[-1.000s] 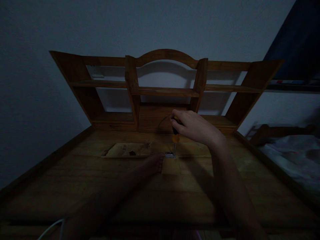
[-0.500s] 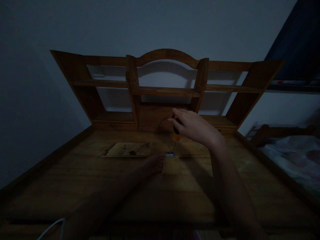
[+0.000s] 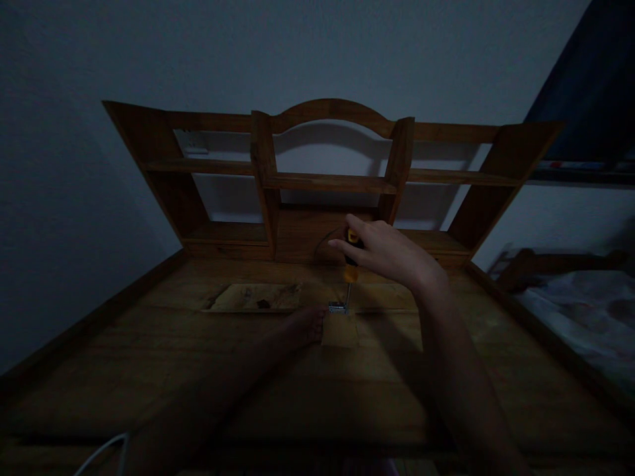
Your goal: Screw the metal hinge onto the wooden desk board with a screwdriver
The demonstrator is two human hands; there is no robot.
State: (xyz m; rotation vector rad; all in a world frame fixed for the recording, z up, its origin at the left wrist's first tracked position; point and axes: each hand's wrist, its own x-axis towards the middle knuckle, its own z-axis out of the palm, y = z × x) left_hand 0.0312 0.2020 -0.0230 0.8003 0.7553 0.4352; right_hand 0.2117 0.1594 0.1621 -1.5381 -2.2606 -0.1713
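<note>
My right hand is closed round the black-and-orange handle of a screwdriver, held upright. Its tip rests on a small metal fitting at the far edge of a small wooden block on the desk. My left hand lies dim on the desktop, pressed against the block's left side; its fingers are hard to make out in the low light.
A wooden hutch with shelves stands at the back of the desk against a pale wall. A worn patch marks the desktop at the left. A white cable shows at the bottom left. A bed lies to the right.
My right hand has shifted its fingers on the screwdriver handle, turning slightly. The left hand, block and fitting stay where they were.
</note>
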